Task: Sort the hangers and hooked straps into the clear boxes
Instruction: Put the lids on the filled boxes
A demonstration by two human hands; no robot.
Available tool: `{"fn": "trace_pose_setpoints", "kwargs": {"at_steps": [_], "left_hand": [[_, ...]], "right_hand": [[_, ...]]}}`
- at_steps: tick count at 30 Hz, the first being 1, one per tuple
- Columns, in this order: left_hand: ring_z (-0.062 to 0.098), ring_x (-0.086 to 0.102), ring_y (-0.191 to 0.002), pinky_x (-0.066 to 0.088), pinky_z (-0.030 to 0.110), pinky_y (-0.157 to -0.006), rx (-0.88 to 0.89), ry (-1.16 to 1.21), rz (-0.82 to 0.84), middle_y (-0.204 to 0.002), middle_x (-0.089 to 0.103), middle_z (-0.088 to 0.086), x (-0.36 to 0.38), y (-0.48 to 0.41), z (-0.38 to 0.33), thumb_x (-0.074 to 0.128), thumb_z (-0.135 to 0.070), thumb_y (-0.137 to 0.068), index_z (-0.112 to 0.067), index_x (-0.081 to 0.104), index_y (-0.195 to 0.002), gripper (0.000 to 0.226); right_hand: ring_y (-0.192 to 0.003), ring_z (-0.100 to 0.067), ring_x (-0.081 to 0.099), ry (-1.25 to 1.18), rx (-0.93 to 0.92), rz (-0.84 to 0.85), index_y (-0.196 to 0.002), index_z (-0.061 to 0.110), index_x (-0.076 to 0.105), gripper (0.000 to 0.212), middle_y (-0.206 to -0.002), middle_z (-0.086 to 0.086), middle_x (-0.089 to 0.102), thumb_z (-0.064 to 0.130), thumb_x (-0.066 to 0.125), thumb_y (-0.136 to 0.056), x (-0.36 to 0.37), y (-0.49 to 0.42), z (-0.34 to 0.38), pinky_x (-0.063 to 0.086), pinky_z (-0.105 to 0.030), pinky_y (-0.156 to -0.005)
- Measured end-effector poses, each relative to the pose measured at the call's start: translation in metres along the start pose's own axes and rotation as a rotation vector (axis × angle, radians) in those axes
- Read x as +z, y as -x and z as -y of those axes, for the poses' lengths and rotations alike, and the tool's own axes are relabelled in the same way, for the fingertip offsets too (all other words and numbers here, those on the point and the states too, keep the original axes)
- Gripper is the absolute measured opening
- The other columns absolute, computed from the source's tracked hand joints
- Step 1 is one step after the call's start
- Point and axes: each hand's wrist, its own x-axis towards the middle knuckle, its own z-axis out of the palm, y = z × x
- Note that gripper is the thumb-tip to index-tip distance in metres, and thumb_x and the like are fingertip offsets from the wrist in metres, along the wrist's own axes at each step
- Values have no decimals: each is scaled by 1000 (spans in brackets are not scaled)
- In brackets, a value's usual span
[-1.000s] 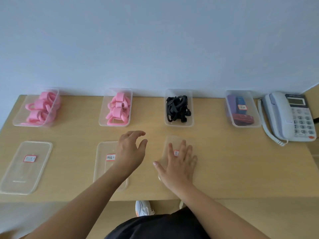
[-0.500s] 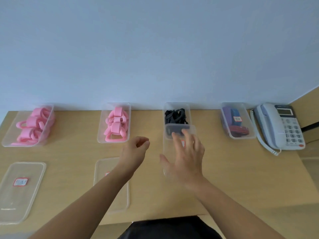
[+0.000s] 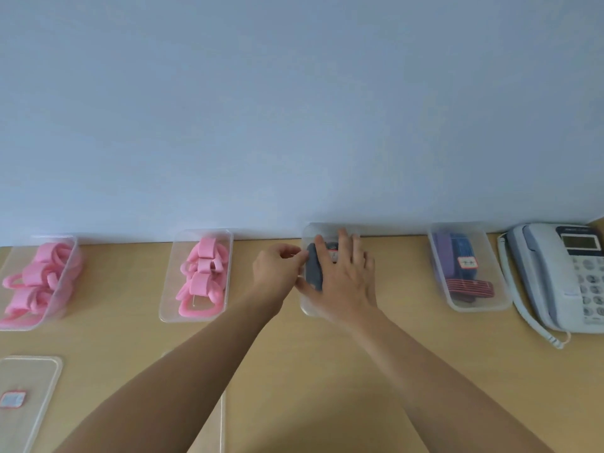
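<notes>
Our right hand (image 3: 340, 279) lies flat, fingers spread, pressing the lid (image 3: 323, 233) onto the clear box (image 3: 305, 309) of black straps (image 3: 313, 273) (long axis running toward the wall). Our left hand (image 3: 277, 273), at its left rim, seems to pinch that edge with curled fingers.

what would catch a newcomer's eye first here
Both hands meet at the third box from the left: the right hand lies flat on its lid over black straps, and the left hand curls at its left edge. Bright pink hangers stand out further left, and a phone sits at the far right.
</notes>
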Motion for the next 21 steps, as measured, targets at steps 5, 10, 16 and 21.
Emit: {"fn": "trace_pose_setpoints", "kwargs": {"at_steps": [5, 10, 16, 21], "left_hand": [[26, 76, -85, 65, 45, -79, -24, -26, -21, -79, 78, 2, 3, -12, 2, 80, -22, -87, -20, 79, -78, 9], [21, 75, -79, 65, 39, -71, 43, -202, -48, -72, 76, -2, 7, -13, -2, 75, -20, -89, -22, 77, -70, 20], [27, 77, -74, 67, 47, -73, -78, -137, 74, -73, 77, 11, -4, -4, 7, 81, -9, -86, -11, 77, -77, 10], [22, 75, -80, 66, 42, -64, -27, -85, 34, -93, 76, 9, 1, -2, 2, 81, -12, -83, -15, 76, -103, 21]], "right_hand": [[-153, -42, -5, -65, -3, -7, -160, 29, 17, 95, -167, -21, 5, 86, 13, -84, 13, 1, 1, 8, -57, -121], [-152, -40, -20, -81, -20, 27, -161, 27, 8, 94, -167, -22, -7, 85, 8, -88, 16, 6, -1, -7, -56, -123], [-154, -42, -11, -61, -34, 2, -161, 23, 18, 96, -167, -26, -3, 86, 8, -88, 20, 33, 3, 0, -60, -123], [-153, -43, -15, -24, -33, 34, -161, 24, 13, 94, -167, -26, -8, 84, 8, -88, 19, 35, 4, -2, -62, -122]]}}
